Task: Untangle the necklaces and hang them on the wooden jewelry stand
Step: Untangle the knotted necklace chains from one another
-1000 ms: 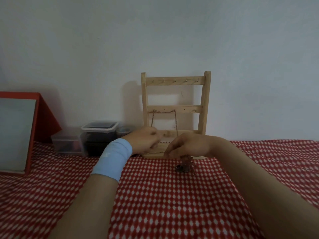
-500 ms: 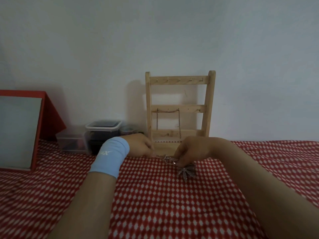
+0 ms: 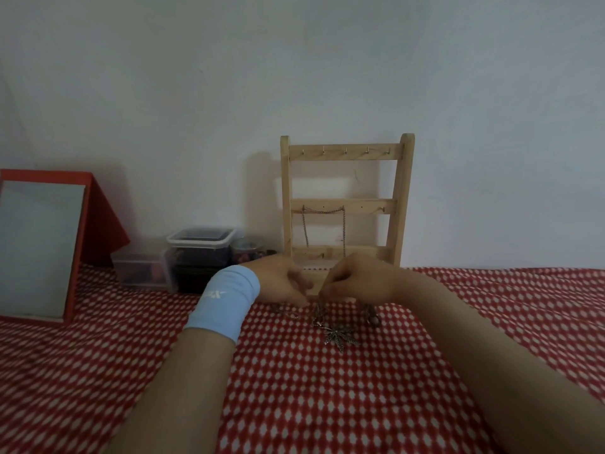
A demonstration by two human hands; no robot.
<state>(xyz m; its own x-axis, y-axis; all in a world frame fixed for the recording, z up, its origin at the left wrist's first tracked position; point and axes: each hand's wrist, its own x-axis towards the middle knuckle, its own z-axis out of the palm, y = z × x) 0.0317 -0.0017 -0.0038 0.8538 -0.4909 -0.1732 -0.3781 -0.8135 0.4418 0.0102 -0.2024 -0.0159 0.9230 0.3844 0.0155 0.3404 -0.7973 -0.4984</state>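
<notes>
A wooden jewelry stand (image 3: 347, 204) leans against the wall, with one chain necklace (image 3: 322, 224) hung from its middle rail. Just before its base, my left hand (image 3: 281, 285), with a light blue wristband, and my right hand (image 3: 357, 283) both pinch a tangled silver chain. A leaf-shaped pendant (image 3: 339, 335) on that chain lies on the red checked cloth below my right hand. More chain (image 3: 371, 316) trails under my right wrist.
Clear plastic boxes (image 3: 199, 253) and a small jar (image 3: 247, 249) stand left of the stand by the wall. A red-framed mirror (image 3: 39, 250) leans at the far left. The red checked cloth (image 3: 327, 404) covers the whole surface.
The pendant has dropped lower and now lies spread on the cloth. My hands have drawn closer together over the chain, in front of the stand's base.
</notes>
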